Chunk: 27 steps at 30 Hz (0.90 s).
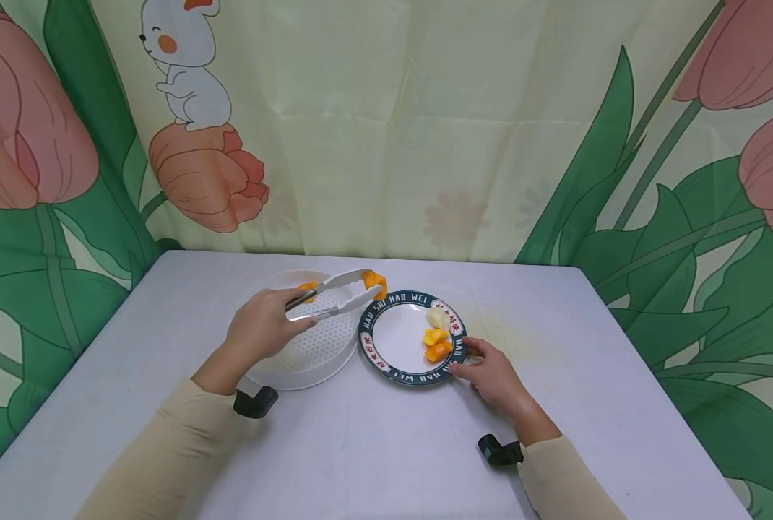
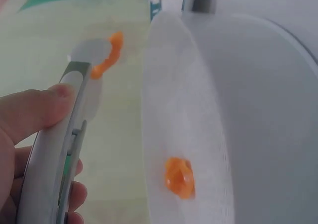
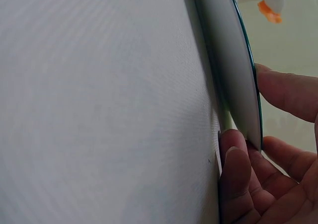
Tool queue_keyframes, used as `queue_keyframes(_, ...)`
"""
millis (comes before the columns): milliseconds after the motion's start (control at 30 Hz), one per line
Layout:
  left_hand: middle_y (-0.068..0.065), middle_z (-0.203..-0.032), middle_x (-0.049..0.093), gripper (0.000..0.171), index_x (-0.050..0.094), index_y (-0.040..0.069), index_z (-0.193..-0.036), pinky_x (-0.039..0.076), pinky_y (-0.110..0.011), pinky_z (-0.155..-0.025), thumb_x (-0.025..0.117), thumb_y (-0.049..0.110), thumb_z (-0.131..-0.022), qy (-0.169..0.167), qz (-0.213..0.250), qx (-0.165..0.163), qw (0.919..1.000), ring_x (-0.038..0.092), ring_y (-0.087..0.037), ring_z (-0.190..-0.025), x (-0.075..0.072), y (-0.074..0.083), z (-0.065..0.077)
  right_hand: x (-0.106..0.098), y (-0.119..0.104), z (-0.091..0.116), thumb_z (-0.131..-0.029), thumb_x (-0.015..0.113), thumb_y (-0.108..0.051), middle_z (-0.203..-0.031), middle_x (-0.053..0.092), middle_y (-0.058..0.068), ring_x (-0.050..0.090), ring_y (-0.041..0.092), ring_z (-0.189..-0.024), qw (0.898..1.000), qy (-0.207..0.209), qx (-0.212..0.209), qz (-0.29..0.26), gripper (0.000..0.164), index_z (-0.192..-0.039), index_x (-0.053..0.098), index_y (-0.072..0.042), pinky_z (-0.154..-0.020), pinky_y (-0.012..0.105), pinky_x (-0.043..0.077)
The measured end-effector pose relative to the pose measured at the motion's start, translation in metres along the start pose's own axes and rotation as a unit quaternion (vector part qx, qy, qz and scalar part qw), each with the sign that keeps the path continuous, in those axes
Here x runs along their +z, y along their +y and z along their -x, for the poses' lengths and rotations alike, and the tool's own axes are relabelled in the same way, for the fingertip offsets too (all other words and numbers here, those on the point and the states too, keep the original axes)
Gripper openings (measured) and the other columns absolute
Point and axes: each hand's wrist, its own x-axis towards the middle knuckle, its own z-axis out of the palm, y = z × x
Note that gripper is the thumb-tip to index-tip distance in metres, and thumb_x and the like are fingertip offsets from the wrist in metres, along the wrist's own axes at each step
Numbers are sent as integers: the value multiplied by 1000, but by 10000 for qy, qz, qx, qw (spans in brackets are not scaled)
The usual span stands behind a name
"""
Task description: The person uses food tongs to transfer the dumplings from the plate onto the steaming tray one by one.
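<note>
Head view shows the person's left grip [image 1: 264, 325] closed round a pair of tongs [image 2: 49, 164], thumb on one arm and fingers along the other. The tongs are slightly parted, with an orange piece [image 1: 375, 285] between their tips, held above the desk near the far-left rim of the plate [image 1: 393, 336]. The right grip [image 1: 495, 377] pinches the near-right edge of this plate; from the right wrist, some fingers reach beneath the rim.

On the plate, towards its right side, lie a pale piece [image 1: 436, 317] and two yellow-orange pieces [image 1: 435, 336]. The dark rim carries white lettering and small red markings. Just left of the plate stands a round white basket [image 1: 295, 361] with a perforated floor; another orange chunk [image 2: 180, 178] lies inside.

White covers the desk [image 1: 386, 455], with a faint yellowish patch to the right of the plate. Beige sleeves [image 1: 178, 440] cover both forearms, and a black camera [image 1: 256, 402] sits at each wrist. Behind hangs a pale yellow-green curtain [image 1: 373, 130] printed with pink tulips, green leaves and a white rabbit [image 1: 198, 90] on a coral bloom.
</note>
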Motion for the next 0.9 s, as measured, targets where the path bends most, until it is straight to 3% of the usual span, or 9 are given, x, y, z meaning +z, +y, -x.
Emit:
queue_keyframes(167,-19,-120,68,61,63,7,-136,49,-45,-71,81,34,-84,82,82,-131,9998,62,-35,-100,-6,-13,5,1,1,-2,-88,77,-20,-144,48,20,54,25,-92,10000,2,3,8,72,-150,42,-7,-79,31,53)
queue_keyframes(367,-20,-115,68,63,60,2,-137,45,-37,-64,80,34,-86,-78,111,-484,9987,57,-31,-88,-10,-27,9,1,1,-2,-89,77,-20,-144,48,21,54,26,-93,10000,-15,28,28,73,-150,42,-7,-80,31,53)
queue_keyframes(900,-25,-119,64,65,57,-1,-138,44,-36,-63,78,34,-87,-402,92,-1102,9931,55,-33,-91,-4,-49,10,-1,1,-1,-89,78,-22,-144,48,21,54,26,-92,10000,-61,-54,14,72,-149,42,-5,-78,32,53)
